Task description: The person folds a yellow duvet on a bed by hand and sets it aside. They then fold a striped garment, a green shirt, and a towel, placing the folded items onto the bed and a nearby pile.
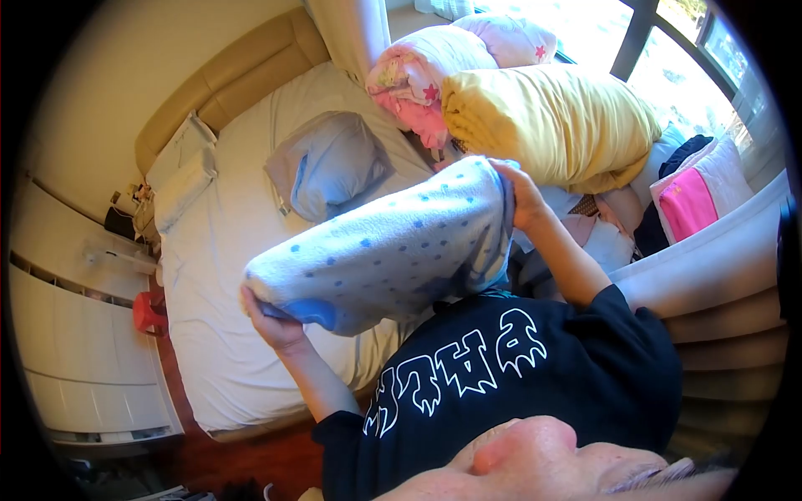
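A light blue fleece blanket (393, 242) with darker blue dots hangs stretched between my two hands, in front of my chest. My left hand (280, 328) is closed on its lower left end, near a larger blue patch; some of the fingers are hidden by the cloth. At the upper right end, my right hand (522, 199) grips the blanket's edge. The cloth sags a little in the middle. Behind it lies the bed (225, 334) with a white sheet, and a grey-blue pillow or bundled cloth (334, 163) rests there.
A rolled yellow quilt (551, 121) and a pink and white quilt (430, 71) are piled by the window (685, 92). Folded pink and white cloth (693, 200) lies at the right, near a pale curtain (710, 250). White cabinets (88, 359) and a red stool (149, 314) stand left.
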Action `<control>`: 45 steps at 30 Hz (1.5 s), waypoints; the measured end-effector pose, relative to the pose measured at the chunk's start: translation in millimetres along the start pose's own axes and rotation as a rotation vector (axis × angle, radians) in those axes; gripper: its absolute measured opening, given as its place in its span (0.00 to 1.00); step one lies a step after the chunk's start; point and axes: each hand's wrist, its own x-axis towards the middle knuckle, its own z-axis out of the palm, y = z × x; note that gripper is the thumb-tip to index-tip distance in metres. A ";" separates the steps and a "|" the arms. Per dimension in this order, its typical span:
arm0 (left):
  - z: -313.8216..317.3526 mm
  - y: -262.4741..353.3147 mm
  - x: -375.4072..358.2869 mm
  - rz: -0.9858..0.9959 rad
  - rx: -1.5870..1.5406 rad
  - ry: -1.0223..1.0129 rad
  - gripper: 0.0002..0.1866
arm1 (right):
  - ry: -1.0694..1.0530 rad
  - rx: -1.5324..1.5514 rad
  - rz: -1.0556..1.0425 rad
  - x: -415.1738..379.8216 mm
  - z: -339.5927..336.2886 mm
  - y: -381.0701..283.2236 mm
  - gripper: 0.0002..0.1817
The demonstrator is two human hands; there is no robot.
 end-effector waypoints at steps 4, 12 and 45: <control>19.3 14.0 -21.0 0.051 -0.049 0.058 0.27 | -0.006 -0.027 -0.130 -9.3 0.9 -0.2 0.19; -29.2 26.3 -17.3 0.053 -0.078 0.094 0.28 | 0.169 -0.160 -0.246 14.6 -40.5 -0.5 0.11; -17.0 -175.7 -41.6 -0.191 0.418 -0.184 0.23 | -0.424 -0.402 0.007 -27.1 134.9 77.3 0.18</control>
